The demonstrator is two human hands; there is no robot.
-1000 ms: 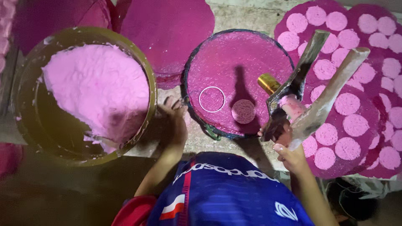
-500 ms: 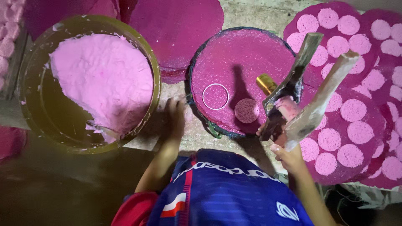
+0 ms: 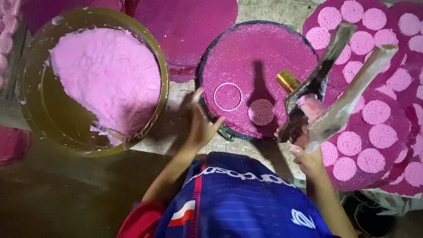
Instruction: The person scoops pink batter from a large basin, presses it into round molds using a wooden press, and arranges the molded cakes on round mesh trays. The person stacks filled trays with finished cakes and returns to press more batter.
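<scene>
There is just one camera, worn on the person's head. It looks almost straight down, from close above. The blue shirt (image 3: 238, 202) fills the bottom edge. Both arms reach up into the picture. The ground (image 3: 273, 11) runs to the top, so everything is seen from above.

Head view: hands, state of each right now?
Left hand: open, fingers spread, holding nothing, beside the round magenta tray.
Right hand: closed, grip on wooden-handled tool.
</scene>
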